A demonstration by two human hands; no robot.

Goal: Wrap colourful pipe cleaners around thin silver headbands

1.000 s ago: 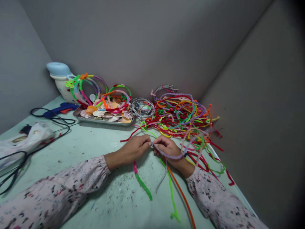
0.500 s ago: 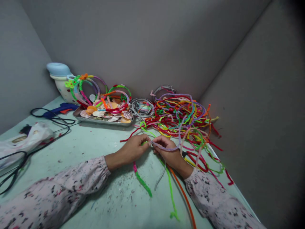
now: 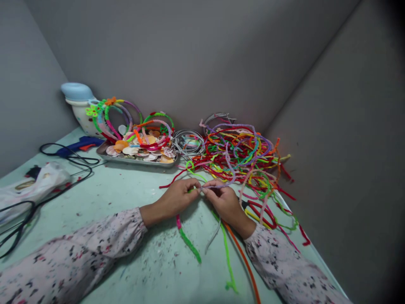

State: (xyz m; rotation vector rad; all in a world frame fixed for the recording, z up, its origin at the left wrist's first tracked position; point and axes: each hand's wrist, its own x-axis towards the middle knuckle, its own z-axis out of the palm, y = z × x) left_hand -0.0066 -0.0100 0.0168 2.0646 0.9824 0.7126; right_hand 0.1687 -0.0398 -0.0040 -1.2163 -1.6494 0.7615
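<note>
My left hand (image 3: 180, 197) is closed in a pinch on a wire wrapped in coloured pipe cleaner; its fingers hide most of the grip. Below that hand hangs the wrapped green and pink end (image 3: 190, 245). A bare grey wire end (image 3: 213, 236) shows under my right hand (image 3: 226, 202). Finger and thumb of the right hand pinch a purple pipe cleaner (image 3: 232, 169), right beside the left fingertips. Its free length rises in a curve over the pile. A lime green pipe cleaner (image 3: 228, 261) and an orange strand (image 3: 245, 257) lie on the table below the right hand.
A tangled heap of pipe cleaners (image 3: 218, 147) lies behind my hands, with red-handled scissors (image 3: 265, 215) to the right. Coiled wire (image 3: 179, 143), a metal tray of shells (image 3: 133, 160), wrapped hoops (image 3: 129, 112), a blue glue gun (image 3: 77, 145) and a plastic bag (image 3: 50, 181) stand left.
The purple pipe cleaner's loose length has swung from a low loop right of my right hand to an upward curve behind it. My right fingers have shifted slightly; the left hand stays nearly still.
</note>
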